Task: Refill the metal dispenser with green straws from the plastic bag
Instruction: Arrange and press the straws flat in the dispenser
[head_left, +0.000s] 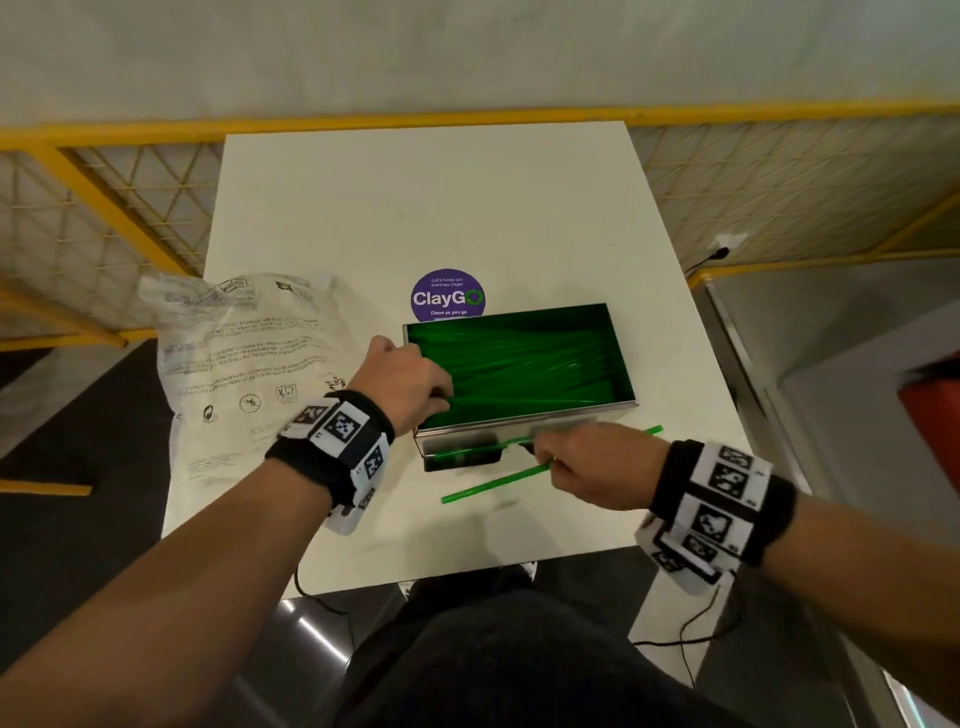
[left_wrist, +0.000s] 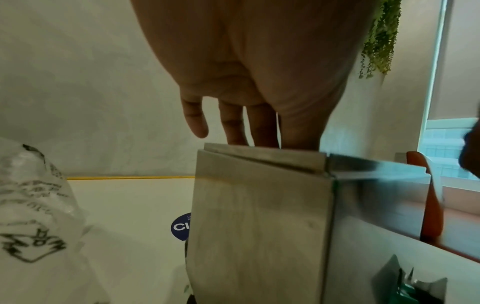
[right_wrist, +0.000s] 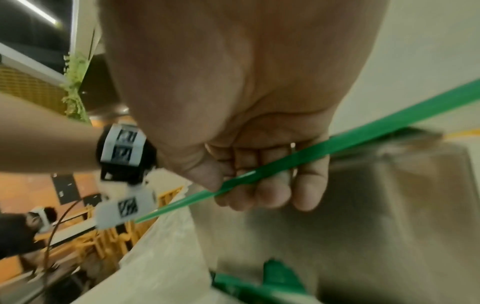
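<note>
A white desk (head_left: 363, 208) stands against a yellow railing (head_left: 156, 132) with a pale mesh panel (head_left: 779, 171) beneath it. A round purple sticker (head_left: 447, 297) reading "ClayGo" lies flat on the desk near its middle. Beyond the railing rises a pale wall (head_left: 467, 52). A thin black cable (head_left: 685, 629) hangs past the desk's near edge. In the left wrist view, green hanging foliage (left_wrist: 380, 37) droops beside a window (left_wrist: 446, 150), and an orange chair back (left_wrist: 428, 197) stands below it.
</note>
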